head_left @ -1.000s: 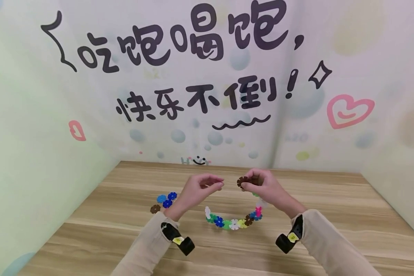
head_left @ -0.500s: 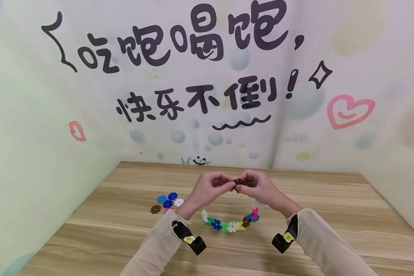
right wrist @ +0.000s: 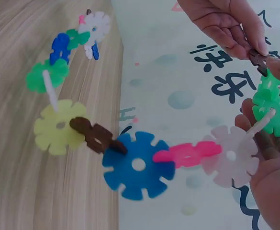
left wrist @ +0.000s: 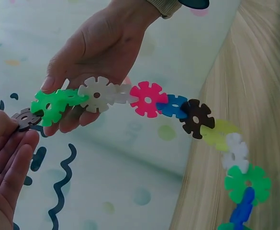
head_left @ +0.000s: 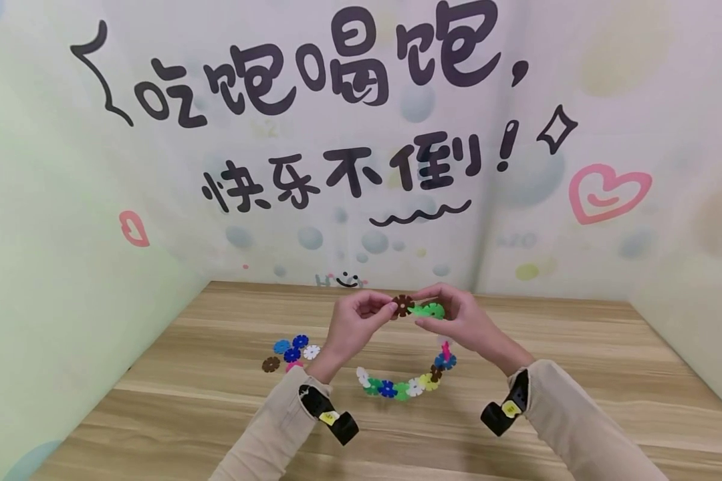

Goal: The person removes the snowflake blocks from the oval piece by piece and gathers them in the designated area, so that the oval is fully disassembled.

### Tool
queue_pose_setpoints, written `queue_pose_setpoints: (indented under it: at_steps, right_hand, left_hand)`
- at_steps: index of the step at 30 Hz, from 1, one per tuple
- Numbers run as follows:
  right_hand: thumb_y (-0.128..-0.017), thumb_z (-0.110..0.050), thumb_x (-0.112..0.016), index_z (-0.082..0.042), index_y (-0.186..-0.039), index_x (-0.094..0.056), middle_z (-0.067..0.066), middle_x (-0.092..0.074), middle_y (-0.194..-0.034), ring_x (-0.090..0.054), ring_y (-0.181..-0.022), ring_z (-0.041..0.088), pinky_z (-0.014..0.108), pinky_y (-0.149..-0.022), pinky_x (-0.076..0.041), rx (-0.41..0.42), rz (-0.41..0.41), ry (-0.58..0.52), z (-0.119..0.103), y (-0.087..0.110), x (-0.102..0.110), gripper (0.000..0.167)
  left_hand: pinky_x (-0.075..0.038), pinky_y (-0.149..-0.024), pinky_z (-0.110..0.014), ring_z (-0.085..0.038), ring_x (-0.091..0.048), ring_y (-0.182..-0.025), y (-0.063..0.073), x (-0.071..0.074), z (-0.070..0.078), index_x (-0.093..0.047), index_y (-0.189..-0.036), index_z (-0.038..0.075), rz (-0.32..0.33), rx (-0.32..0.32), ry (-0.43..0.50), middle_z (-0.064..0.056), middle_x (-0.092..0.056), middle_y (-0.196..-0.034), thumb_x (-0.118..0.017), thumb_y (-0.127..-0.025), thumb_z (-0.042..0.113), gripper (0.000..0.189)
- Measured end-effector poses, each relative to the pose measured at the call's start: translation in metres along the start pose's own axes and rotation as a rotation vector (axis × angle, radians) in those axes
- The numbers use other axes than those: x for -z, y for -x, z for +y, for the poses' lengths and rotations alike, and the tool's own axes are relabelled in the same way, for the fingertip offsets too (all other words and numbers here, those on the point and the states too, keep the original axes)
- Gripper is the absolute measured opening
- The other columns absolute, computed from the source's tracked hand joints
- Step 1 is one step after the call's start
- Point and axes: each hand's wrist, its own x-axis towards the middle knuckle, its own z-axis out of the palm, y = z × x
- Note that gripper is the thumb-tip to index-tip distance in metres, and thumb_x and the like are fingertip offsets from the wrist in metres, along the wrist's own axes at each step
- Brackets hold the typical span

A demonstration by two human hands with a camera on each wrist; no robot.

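Note:
In the head view, a curved chain of flower-shaped, slotted plastic discs hangs above the wooden table. My left hand pinches the brown interlocking disc between thumb and fingers. That brown disc meets the green discs at the upper end of the chain. Around these green discs my right hand holds the chain, thumb on one side and fingers behind. The right wrist view shows a blue disc, a pink disc and a pale yellow disc linked in it. A white disc forms the free end.
Loose discs lie on the table left of my left forearm: a brown one, several blue ones, a white one and a pink one partly hidden by the sleeve. A printed backdrop stands behind the table.
My left hand has come right and taken hold of the brown disc. The right hand has shifted from the brown disc to the green discs, exposing them. The chain has swayed.

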Motion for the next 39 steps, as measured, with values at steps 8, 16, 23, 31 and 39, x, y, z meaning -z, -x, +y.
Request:
queue_pose_setpoints:
  at_steps: [8,16,23,31,39]
  right_hand:
    - [-0.078,0.001,-0.064,0.003,-0.098,-0.058,0.015,-0.058,-0.097,-0.055,-0.075,0.012,0.023,-0.065,-0.050,0.094,0.086,0.121,0.001,-0.003,0.001,0.021]
    - [-0.075,0.009,-0.062,-0.005,-0.084,-0.065,0.006,-0.059,-0.087,-0.053,-0.074,0.012,0.023,-0.059,-0.050,0.227,0.140,0.252,-0.003,-0.005,-0.001,0.017]
    - [-0.074,0.009,-0.064,-0.006,-0.081,-0.067,0.004,-0.061,-0.084,-0.055,-0.074,0.012,0.022,-0.057,-0.049,0.233,0.142,0.270,-0.002,-0.005,-0.003,0.017]
    - [-0.072,0.008,-0.067,-0.005,-0.079,-0.067,0.004,-0.062,-0.079,-0.056,-0.073,0.011,0.021,-0.058,-0.049,0.294,0.089,0.311,-0.009,-0.005,-0.001,0.014]
    - [-0.069,0.013,-0.065,-0.002,-0.077,-0.067,0.005,-0.062,-0.078,-0.056,-0.073,0.010,0.020,-0.059,-0.049,0.321,0.057,0.280,-0.009,-0.002,0.005,0.017]
  left_hand:
    - [-0.053,-0.065,-0.029,-0.039,-0.061,-0.073,-0.001,-0.004,-0.003,-0.061,-0.089,-0.012,0.083,0.031,0.074,-0.023,-0.063,-0.079,-0.060,-0.082,-0.001,0.013]
    - [-0.053,-0.066,-0.035,-0.010,-0.062,-0.065,-0.001,-0.007,-0.016,-0.059,-0.088,-0.012,0.091,0.073,0.162,-0.023,-0.062,-0.079,-0.059,-0.082,-0.002,0.012]
    - [-0.052,-0.068,-0.027,-0.014,-0.061,-0.072,-0.005,-0.007,-0.031,-0.059,-0.094,-0.010,0.027,0.108,0.126,-0.020,-0.062,-0.086,-0.060,-0.082,0.002,0.016]
    - [-0.053,-0.063,-0.028,-0.013,-0.063,-0.066,-0.002,-0.006,-0.025,-0.061,-0.090,-0.010,0.032,0.136,0.122,-0.018,-0.064,-0.081,-0.063,-0.081,0.003,0.016]
    - [-0.053,-0.062,-0.031,-0.030,-0.064,-0.069,-0.001,0.000,-0.016,-0.064,-0.088,-0.006,-0.007,0.112,0.106,-0.017,-0.065,-0.078,-0.067,-0.079,0.012,0.020]
